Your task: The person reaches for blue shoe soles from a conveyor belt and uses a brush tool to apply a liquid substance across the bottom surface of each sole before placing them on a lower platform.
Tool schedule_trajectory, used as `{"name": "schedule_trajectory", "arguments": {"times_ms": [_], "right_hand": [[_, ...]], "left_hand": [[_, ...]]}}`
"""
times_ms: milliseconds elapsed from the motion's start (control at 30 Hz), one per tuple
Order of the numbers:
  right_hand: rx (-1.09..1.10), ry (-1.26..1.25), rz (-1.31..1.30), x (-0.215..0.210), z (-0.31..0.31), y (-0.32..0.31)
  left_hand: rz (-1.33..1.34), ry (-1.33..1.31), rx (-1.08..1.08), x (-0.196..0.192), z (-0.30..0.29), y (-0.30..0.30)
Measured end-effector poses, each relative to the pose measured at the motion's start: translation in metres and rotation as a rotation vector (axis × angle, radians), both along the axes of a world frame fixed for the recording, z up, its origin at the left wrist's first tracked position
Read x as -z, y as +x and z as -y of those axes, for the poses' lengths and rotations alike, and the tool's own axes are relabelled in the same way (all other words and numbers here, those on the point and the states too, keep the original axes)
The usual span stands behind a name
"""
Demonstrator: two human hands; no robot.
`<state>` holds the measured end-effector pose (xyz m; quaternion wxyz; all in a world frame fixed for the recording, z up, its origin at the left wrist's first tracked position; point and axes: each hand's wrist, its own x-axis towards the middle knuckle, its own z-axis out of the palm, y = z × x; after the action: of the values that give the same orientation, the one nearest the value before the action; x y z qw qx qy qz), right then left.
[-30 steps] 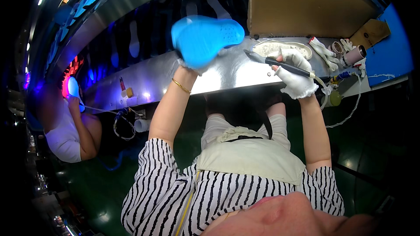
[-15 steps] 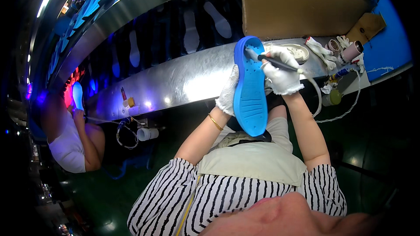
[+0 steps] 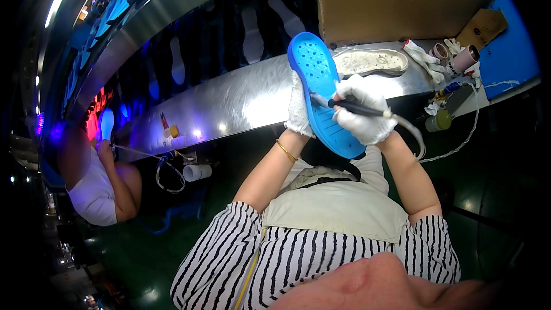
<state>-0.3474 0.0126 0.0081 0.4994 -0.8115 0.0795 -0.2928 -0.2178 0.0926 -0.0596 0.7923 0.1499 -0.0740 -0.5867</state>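
Note:
A blue shoe sole (image 3: 319, 69) is tilted in front of me, its perforated, grooved inner face toward me. My gloved left hand (image 3: 298, 109) grips its left edge. In my gloved right hand (image 3: 364, 109) is a dark-handled brush (image 3: 356, 107) with a thin hose trailing from its back end. The brush tip touches the sole's inner face near the middle of its left side. Behind my right hand, a whitish shoe sole (image 3: 373, 61) lies on the metal bench. My left fingertips are hidden behind the blue sole.
The metal bench (image 3: 229, 103) runs across in front. Beyond it, several soles rest on a dark conveyor (image 3: 221, 51). A cardboard panel (image 3: 396, 6) stands behind; white gloves (image 3: 423, 60) and spools (image 3: 466, 57) lie at right. At left, another person (image 3: 94, 195) holds a sole.
The blue sole has tilted and shifted left. My right hand with the brush has moved down from one end toward the sole's middle, uncovering the whitish sole behind.

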Motion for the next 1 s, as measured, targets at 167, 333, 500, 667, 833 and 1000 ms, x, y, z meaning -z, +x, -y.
{"name": "schedule_trajectory", "arguments": {"times_ms": [167,333,500,667,833,1000], "right_hand": [[0.031,-0.179,0.093,-0.001,0.000,0.002],[-0.060,-0.019,-0.090,-0.008,-0.012,-0.003],[-0.012,-0.192,-0.078,-0.014,-0.014,-0.006],[-0.071,0.153,-0.178,-0.014,-0.007,-0.006],[0.103,0.241,-0.021,-0.009,0.014,0.000],[0.040,0.277,0.021,-0.012,0.007,-0.001]], "left_hand": [[0.008,0.002,-0.039,-0.005,0.003,0.008],[0.066,0.051,-0.102,-0.005,-0.006,0.020],[0.099,0.097,-0.180,-0.007,-0.002,0.028],[0.059,0.005,-0.157,-0.019,-0.005,0.034],[-0.132,-0.212,-0.093,-0.025,-0.008,0.009],[0.120,-0.206,-0.057,-0.011,0.001,0.002]]}}
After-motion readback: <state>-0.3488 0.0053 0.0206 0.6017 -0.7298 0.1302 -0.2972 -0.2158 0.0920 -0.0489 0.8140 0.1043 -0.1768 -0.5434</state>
